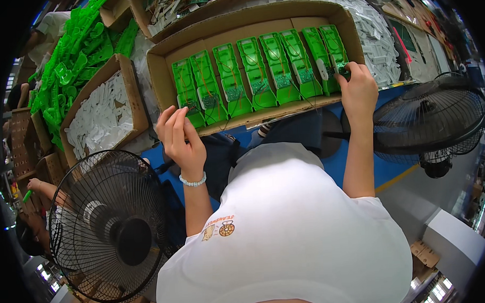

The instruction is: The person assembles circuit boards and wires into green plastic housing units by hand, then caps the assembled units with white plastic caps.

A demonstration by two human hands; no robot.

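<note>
A shallow cardboard tray (159, 63) lies across my lap and holds a row of several green plastic housings (255, 71) with small circuit boards and thin orange wires. My left hand (180, 135) rests at the tray's near left edge, fingers loosely curled beside the leftmost green housing (186, 92), with nothing clearly in it. My right hand (358, 88) is at the tray's right end, fingertips pinching the rightmost green housing (334, 47). A white oval part (322, 68) sits on the piece beside it.
A black fan (109, 225) stands at lower left, another black fan (433, 118) at right. A box of white plastic parts (99, 116) and a heap of green parts (73, 50) lie at left. More white parts (377, 34) are piled at upper right.
</note>
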